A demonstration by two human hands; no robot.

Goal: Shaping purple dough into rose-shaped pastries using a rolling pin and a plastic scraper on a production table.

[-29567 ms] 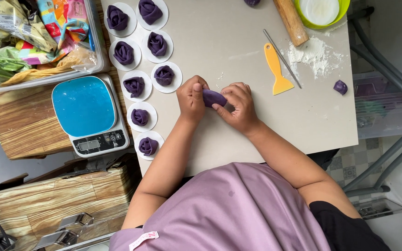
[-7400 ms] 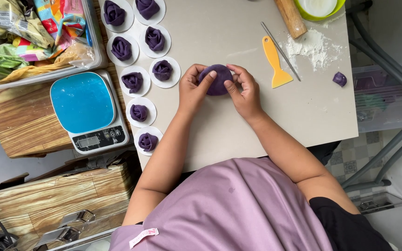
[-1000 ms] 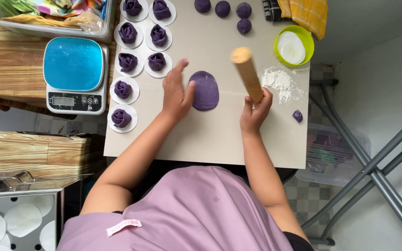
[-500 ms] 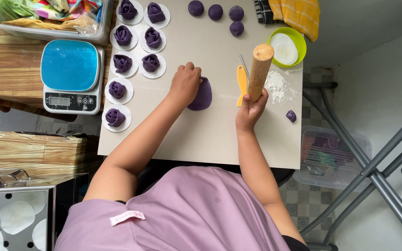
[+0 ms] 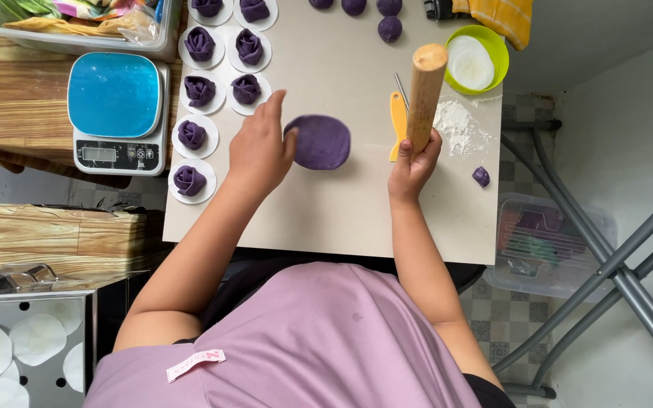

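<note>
Right hand (image 5: 411, 160): fingers wrapped tight round the lower end of a wooden rolling pin (image 5: 425, 94), which stands nearly upright, tilted slightly, its far end up toward the camera. Pin is off the board surface as far as can be told; its lower end is hidden in the grip.

Left hand (image 5: 260, 149): loosely open, fingers spread and slightly curled, holding nothing. Thumb side sits at the left edge of a flattened purple dough disc (image 5: 320, 141); thumb appears to touch the rim, fingers lie beside it on the board.

Dough disc: roughly oval, flat on the pale work board (image 5: 341, 219), between the two hands, nearer the left.

Just beside the pin: an orange plastic scraper (image 5: 397, 128) lying on the board, partly behind the pin. Right of it, a patch of loose white flour (image 5: 456, 128). A small purple dough scrap (image 5: 481, 176) lies alone near the board's right edge.

Farther out: a green bowl (image 5: 497, 47) with white contents at top right. Purple dough balls (image 5: 390, 28) along the top edge. Left side of board: shaped purple buns (image 5: 190, 135), each on a white paper round, in two columns. Off the board to the left, a blue-topped kitchen scale (image 5: 116, 109) on a wooden surface.
</note>
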